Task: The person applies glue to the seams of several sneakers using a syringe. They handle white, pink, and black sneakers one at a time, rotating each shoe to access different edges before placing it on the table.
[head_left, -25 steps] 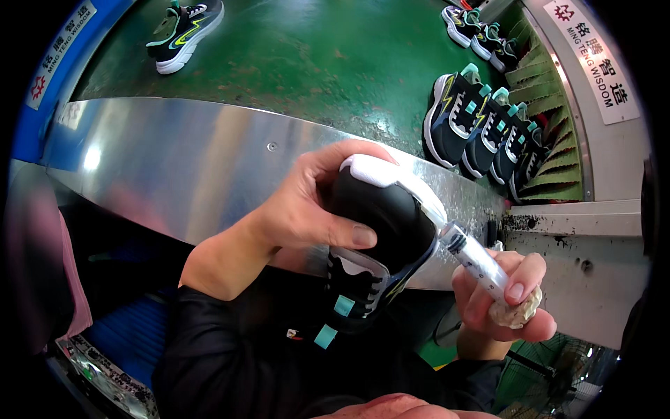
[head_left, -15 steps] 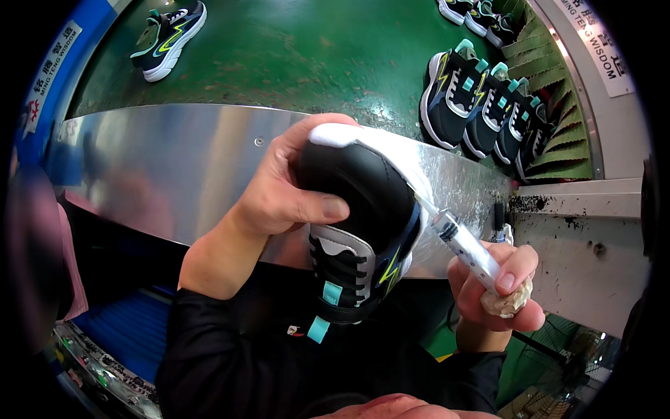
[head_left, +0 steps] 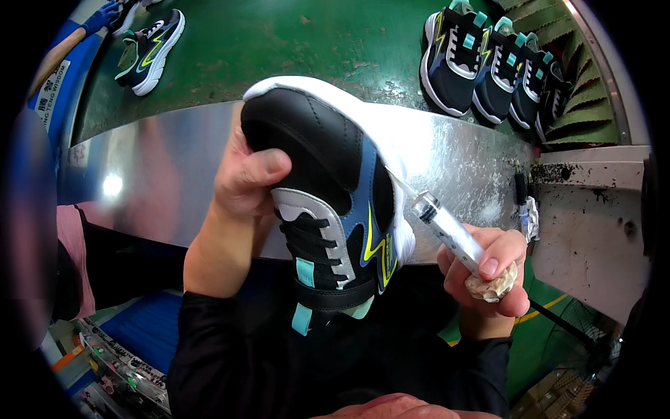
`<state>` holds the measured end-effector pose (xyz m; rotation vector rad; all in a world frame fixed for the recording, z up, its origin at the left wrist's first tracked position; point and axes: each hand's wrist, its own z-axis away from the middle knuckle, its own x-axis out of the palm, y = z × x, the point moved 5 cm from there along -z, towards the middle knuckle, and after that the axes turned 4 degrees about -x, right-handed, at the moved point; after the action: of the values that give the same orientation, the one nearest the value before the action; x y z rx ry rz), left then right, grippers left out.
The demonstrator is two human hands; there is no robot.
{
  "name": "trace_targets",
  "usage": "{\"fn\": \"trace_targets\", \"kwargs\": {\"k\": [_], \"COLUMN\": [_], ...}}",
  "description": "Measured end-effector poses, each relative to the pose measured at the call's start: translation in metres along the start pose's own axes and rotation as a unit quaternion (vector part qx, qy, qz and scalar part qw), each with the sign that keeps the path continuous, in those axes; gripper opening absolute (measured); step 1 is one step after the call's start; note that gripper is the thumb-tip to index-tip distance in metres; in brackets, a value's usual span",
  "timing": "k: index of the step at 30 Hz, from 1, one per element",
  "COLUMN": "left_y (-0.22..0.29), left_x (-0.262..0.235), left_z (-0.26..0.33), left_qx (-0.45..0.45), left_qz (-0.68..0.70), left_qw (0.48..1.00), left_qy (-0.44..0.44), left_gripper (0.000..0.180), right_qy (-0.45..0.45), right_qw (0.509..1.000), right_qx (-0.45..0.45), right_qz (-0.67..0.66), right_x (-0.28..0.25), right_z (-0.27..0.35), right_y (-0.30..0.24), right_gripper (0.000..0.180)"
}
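Note:
My left hand [head_left: 246,174] grips a black, navy and white sneaker [head_left: 307,143] by its toe end, thumb on the upper and the other fingers mostly hidden beneath. The shoe has yellow zigzag trim, teal tabs and a white sole, and its heel points toward me. In my right hand [head_left: 488,269] is a clear syringe [head_left: 450,234] with dark markings. Its thin tip reaches the seam between the white sole and the upper, on the shoe's right side. A lumpy cream-coloured wad [head_left: 493,283] covers the syringe's back end, under my fingers.
A metal ledge [head_left: 160,167] borders the green conveyor belt [head_left: 279,42]. Several matching sneakers [head_left: 450,66] stand at the far right beside green flaps [head_left: 590,105]; another sneaker [head_left: 152,52] lies far left. A blue-gloved hand [head_left: 101,17] of another person shows at upper left.
The sneaker has turned and come nearer, showing more of its side. The syringe tip has moved along the sole seam toward the heel. A blue-gloved hand has appeared at upper left.

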<state>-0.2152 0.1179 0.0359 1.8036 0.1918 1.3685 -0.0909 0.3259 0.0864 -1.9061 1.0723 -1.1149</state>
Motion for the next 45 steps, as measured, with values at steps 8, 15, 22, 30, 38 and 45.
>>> {"fn": "trace_targets", "kwargs": {"k": [8,15,22,30,38,45], "left_y": [-0.001,-0.002,-0.008,-0.014,-0.009,-0.017], "left_x": [-0.008,-0.015,-0.028,-0.044,-0.072,-0.063], "left_z": [-0.006,-0.009,-0.013,-0.019,-0.027,-0.027], "left_qx": [-0.016,-0.008,-0.052,-0.081,-0.065,-0.079], "left_qz": [0.031,0.069,0.106,0.084,0.097,0.093], "left_qw": [0.999,0.997,0.993,0.993,0.991,0.99], "left_qy": [-0.008,-0.042,-0.009,0.029,0.061,0.071], "left_gripper": [0.053,0.046,0.04,0.044,0.026,0.033], "right_qy": [0.024,0.026,0.002,0.026,0.035,0.049], "right_qw": [1.0,0.999,0.998,0.997,0.997,0.997], "right_qx": [0.021,0.032,0.038,0.037,0.024,0.009], "right_qz": [-0.001,-0.032,-0.047,-0.056,-0.065,-0.065], "right_x": [-0.009,-0.016,-0.021,-0.019,-0.021,-0.024], "right_z": [0.016,0.029,0.042,0.072,0.091,0.103], "right_y": [0.013,0.022,0.029,0.029,0.033,0.039], "right_gripper": [0.046,0.053,0.052,0.049,0.048,0.047]}}
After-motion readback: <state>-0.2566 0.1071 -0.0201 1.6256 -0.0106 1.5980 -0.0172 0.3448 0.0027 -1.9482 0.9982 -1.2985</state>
